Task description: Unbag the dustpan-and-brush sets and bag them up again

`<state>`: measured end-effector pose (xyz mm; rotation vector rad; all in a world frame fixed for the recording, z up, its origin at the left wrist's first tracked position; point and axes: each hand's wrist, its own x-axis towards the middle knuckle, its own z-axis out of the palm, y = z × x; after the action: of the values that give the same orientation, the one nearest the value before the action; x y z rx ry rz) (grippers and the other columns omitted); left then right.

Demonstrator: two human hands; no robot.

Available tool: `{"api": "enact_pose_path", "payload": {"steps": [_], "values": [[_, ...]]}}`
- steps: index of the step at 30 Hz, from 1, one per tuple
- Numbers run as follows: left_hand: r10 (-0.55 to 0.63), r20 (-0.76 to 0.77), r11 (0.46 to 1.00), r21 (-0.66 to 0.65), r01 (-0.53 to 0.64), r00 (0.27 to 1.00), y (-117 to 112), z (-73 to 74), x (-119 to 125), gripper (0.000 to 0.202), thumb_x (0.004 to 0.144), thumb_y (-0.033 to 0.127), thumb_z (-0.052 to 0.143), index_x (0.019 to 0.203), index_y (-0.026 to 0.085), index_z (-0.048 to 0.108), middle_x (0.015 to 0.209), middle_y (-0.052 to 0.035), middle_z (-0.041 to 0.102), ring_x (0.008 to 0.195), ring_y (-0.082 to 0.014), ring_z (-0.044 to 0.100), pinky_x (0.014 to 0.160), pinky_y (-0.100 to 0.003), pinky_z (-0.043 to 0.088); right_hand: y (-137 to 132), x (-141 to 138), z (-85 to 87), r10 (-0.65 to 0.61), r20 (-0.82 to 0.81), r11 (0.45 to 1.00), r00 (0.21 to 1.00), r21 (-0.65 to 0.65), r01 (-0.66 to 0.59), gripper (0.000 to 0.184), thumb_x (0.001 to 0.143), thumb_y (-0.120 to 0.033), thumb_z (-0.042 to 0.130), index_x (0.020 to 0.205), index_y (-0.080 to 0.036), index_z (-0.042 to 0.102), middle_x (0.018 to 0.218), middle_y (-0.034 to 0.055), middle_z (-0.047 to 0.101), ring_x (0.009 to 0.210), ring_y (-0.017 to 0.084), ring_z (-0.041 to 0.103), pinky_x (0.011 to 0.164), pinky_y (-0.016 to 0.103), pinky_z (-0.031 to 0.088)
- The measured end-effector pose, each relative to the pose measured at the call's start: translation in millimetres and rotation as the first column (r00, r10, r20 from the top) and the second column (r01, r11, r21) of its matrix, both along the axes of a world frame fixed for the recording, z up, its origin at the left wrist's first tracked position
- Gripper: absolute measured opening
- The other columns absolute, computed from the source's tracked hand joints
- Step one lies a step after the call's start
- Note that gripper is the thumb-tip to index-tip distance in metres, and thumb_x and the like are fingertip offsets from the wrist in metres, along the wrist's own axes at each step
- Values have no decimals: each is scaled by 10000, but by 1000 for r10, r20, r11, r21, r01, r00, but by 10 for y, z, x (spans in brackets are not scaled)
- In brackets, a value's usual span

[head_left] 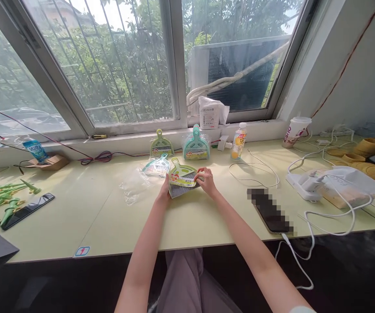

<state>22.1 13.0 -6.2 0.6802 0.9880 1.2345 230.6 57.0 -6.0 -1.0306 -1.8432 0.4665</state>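
Observation:
Both hands hold a small green dustpan and brush set (181, 179) above the table, its handle pointing away from me and its grey bristles towards me. A printed label lies across it. My left hand (164, 189) grips the left edge, with most of its fingers hidden behind the set. At the right side my right hand (206, 179) has its fingers bent and pressed on the label's end. Just behind lies a teal-edged set in clear wrap (157, 165). Crumpled clear plastic film (131, 191) spreads to the left of my left hand.
Against the sill stand a green set (161, 144) and several teal sets (196, 145). A bottle (238, 141) and a lidded cup (296, 131) are to the right. A phone (270, 213) and a charger strip (304, 187) trail white cables. Green plastic pieces (8, 200) lie left.

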Motion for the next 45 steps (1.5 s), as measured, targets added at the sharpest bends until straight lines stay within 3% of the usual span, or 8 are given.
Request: {"api": "enact_pose_path", "payload": {"steps": [5, 11, 18, 22, 25, 32, 40, 45], "values": [[-33, -10, 999, 0, 33, 999, -84, 91, 36, 724, 808, 701, 488, 1331, 200, 508, 1253, -148, 630, 1131, -321, 618, 901, -450, 537, 97, 92, -34, -18, -20, 999, 1000, -31, 17, 253, 777, -126, 550, 587, -221, 687, 994, 48, 537, 986, 213, 472, 974, 408, 358], [-15, -148, 993, 117, 33, 989, -95, 71, 107, 655, 688, 315, 762, 1279, 171, 521, 1203, -168, 655, 1086, -351, 636, 873, -451, 545, 111, 88, -66, -22, -26, 988, 999, -151, 18, 254, 769, -139, 517, 585, -220, 673, 1008, 55, 527, 1030, 230, 456, 981, 421, 376], [119, -109, 981, 165, -100, 987, -11, -19, 74, 623, 673, 280, 765, 1237, 155, 532, 1176, -164, 656, 1096, -346, 628, 912, -473, 529, 52, 13, -68, -130, -372, 975, 919, -215, 51, 360, 916, -418, 404, 1174, -242, 582, 1252, 84, 543, 1184, 241, 481, 1043, 451, 391], [238, -93, 954, 208, -215, 967, 24, -9, 35, 616, 700, 303, 744, 1260, 180, 519, 1186, -132, 649, 1081, -308, 636, 933, -457, 524, -53, -167, -93, -25, -626, 783, 779, -497, -374, 432, 872, -471, 520, 1239, -248, 477, 1231, 90, 595, 1019, 221, 635, 898, 421, 536], [236, -113, 942, 272, -198, 965, 24, -1, 27, 649, 701, 307, 749, 1292, 205, 502, 1182, -115, 648, 1084, -294, 632, 943, -444, 516, -125, -296, -130, 46, -744, 680, 667, -466, -566, 364, 795, -326, 666, 1117, -239, 521, 1091, 46, 671, 976, 181, 665, 957, 385, 529], [129, -226, 966, 250, -71, 966, -18, 22, 118, 664, 662, 280, 773, 1272, 234, 517, 1191, -100, 636, 1098, -287, 618, 916, -433, 519, -102, -263, -180, -120, -783, 753, 610, -472, -458, 243, 772, -250, 695, 947, -225, 528, 948, 28, 697, 915, 182, 690, 950, 416, 553], [222, -276, 952, 269, -146, 935, -8, 26, 105, 658, 646, 344, 791, 1226, 221, 507, 1164, -92, 635, 1073, -286, 620, 886, -421, 526, -113, -286, -146, -98, -800, 677, 592, -490, -549, 225, 825, -248, 644, 978, -242, 478, 913, -1, 709, 851, 177, 719, 917, 435, 573], [224, -365, 950, 290, -118, 904, 0, 64, 165, 670, 703, 455, 742, 1272, 221, 476, 1145, -98, 635, 1047, -286, 622, 856, -406, 522, -95, -264, -144, -96, -799, 711, 593, -472, -521, 323, 758, -250, 713, 970, -242, 470, 896, 5, 710, 813, 180, 715, 883, 436, 589]]}}
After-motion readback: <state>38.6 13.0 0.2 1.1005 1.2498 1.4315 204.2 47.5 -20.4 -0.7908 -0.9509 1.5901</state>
